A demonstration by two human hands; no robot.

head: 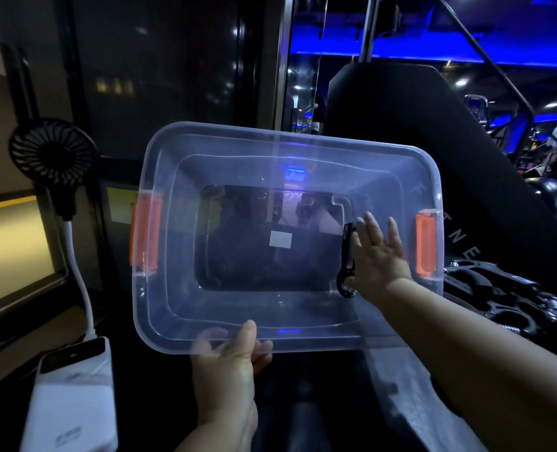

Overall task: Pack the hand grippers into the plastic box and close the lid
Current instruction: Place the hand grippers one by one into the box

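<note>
One black gripper (346, 256) sits inside the box (172, 308), upright against the right inner wall and touching the thumb side of the right hand (380, 256). That hand reaches in over the box's near right corner with its fingers (373, 228) straight and spread. Its thumb is hidden behind the gripper, so it cannot be told whether its grip holds the gripper or only touches it.

The left hand (228, 363) has a firm grip on the box's near rim: the thumb lies over the rim inside, and the fingers show through the plastic beneath.

The box is clear, with an orange latch (145, 234) at its left end and another latch (424, 244) at its right end. A white label (280, 239) sits on its floor. It is tipped so its open top faces the camera, over the middle of the dark table (319, 402); no lid is on it.

More black grippers lie in a pile (515, 298) toward the table's right edge, just beside the box's right end.

At the left edge stands a black fan (52, 151) on a white neck, and a white power bank (71, 396) lies at the near left corner.
</note>
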